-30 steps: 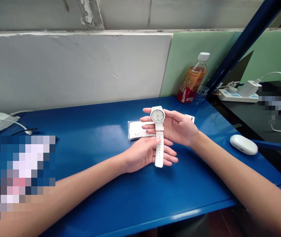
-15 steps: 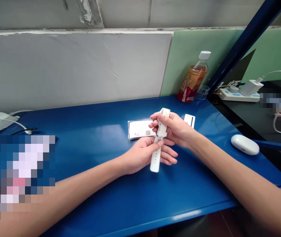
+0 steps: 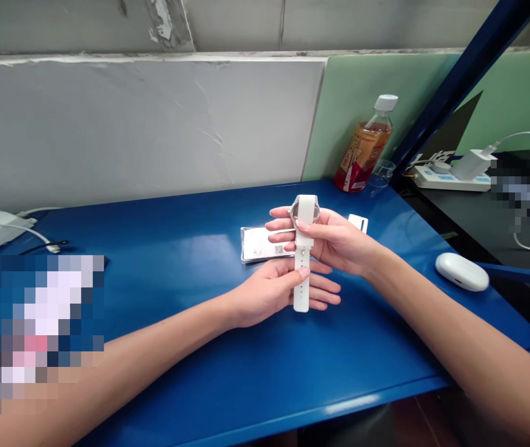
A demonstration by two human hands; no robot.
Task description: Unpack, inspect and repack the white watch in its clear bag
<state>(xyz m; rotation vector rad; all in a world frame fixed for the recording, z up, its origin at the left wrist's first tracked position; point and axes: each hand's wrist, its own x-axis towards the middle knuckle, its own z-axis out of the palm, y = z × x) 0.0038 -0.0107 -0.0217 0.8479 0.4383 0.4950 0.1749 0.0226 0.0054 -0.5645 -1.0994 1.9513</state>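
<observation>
Both hands hold a white wristwatch [image 3: 301, 239] above the blue table. Its strap hangs down nearly upright, with a row of small holes and a buckle partway along; a round, silvery rim shows at the top. My right hand [image 3: 334, 239] grips the upper part, thumb on the strap and fingers behind it. My left hand [image 3: 272, 288] pinches the lower strap under its thumb, with the other fingers stretched out behind. Behind the hands lies a flat white pack [image 3: 262, 244] with a printed square code, partly covered by the right fingers.
A bottle of reddish drink [image 3: 364, 152] stands at the back by a clear round item [image 3: 381, 174]. A white card with a slot [image 3: 360, 223] lies behind my right wrist. A white oval case [image 3: 462, 272] rests at the right edge. Power strips [image 3: 451, 180] with cables flank the table.
The watch has turned more upright and its round rim shows more plainly. My right fingers have stretched out to the left. The strap's lower end has shifted slightly right and up.
</observation>
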